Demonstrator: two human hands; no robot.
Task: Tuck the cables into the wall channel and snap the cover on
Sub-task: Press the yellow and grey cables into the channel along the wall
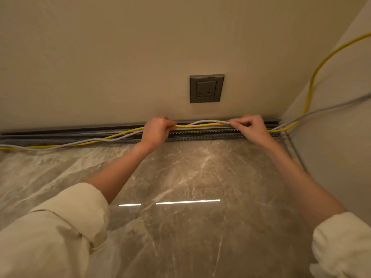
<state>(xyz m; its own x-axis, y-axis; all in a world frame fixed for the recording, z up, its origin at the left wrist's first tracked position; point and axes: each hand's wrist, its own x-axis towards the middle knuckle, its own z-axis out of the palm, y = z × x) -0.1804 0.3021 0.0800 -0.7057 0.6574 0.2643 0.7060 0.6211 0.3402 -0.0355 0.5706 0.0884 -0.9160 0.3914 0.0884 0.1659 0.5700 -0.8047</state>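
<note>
Both hands reach forward to the foot of the wall (100, 57), where a dark grey channel (200, 133) runs along the joint between wall and floor (190, 177). The left hand (155, 130) has its grip closed on the yellow cable (196, 126) and the grey cable (204, 121), pinched together between thumb and fingers just above the channel. The right hand (251, 127) pinches the same two cables in a closed grip further right, so a short stretch of both hangs between the hands. In that stretch the yellow cable runs nearly straight and the grey one arches slightly above it. Both lie in front of the channel's open face, close to it, but whether any part is seated inside cannot be told. Left of the left hand the two cables sag out of the channel, cross each other and trail along the floor toward the left edge. Right of the right hand they leave near the corner: the yellow one climbs the side wall (331, 137) in a long curve, the grey one rises at a shallower angle. The channel's lower edge shows a row of small teeth or slots. A grey socket (206, 88) sits on the wall above the gap between the hands. Both forearms are bare, with cream sleeves (60, 227) rolled back. The floor is glossy marble-patterned stone.
</note>
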